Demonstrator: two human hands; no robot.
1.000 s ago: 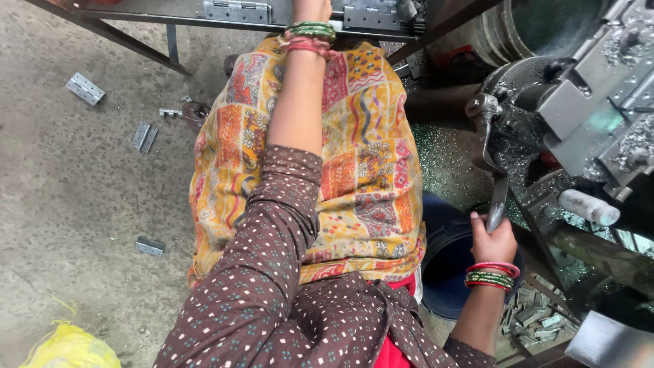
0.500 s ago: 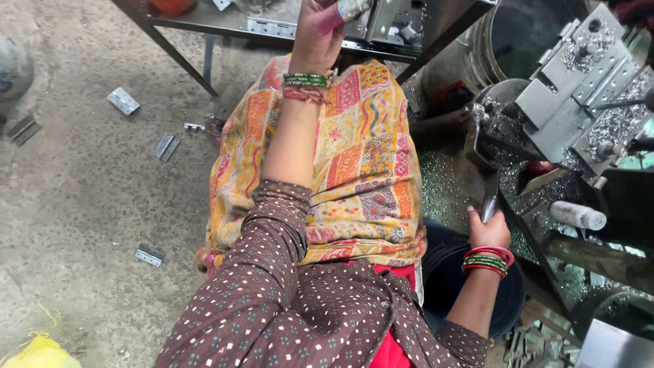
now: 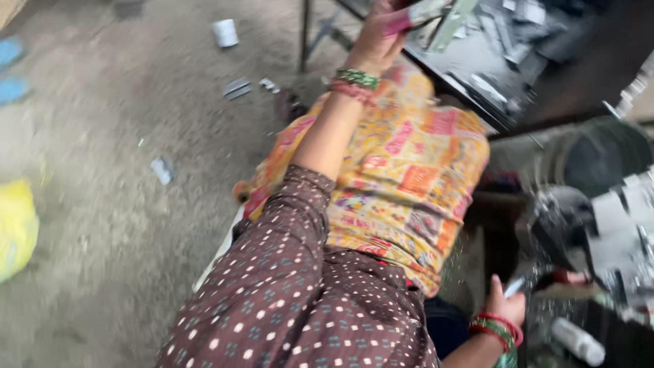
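Far out to the left of the left hand (image 3: 379, 42), a yellow bag (image 3: 15, 228) lies on the concrete floor (image 3: 116, 136), with small metal pieces (image 3: 237, 87) scattered nearer the hand. The left hand is raised at arm's length over the near edge of the dark desk (image 3: 477, 82), its fingers clenched around a flat metal piece (image 3: 428, 12) that sticks out to its right. More metal parts (image 3: 504, 34) lie on the desk just beyond it. Below that arm, a patterned orange cloth (image 3: 402, 170) covers the lap. Low down, the right hand (image 3: 505, 305) is closed around a thin metal lever (image 3: 516, 286). To its right stands a grey machine (image 3: 613, 232), and a white cylinder (image 3: 578, 341) lies just below.
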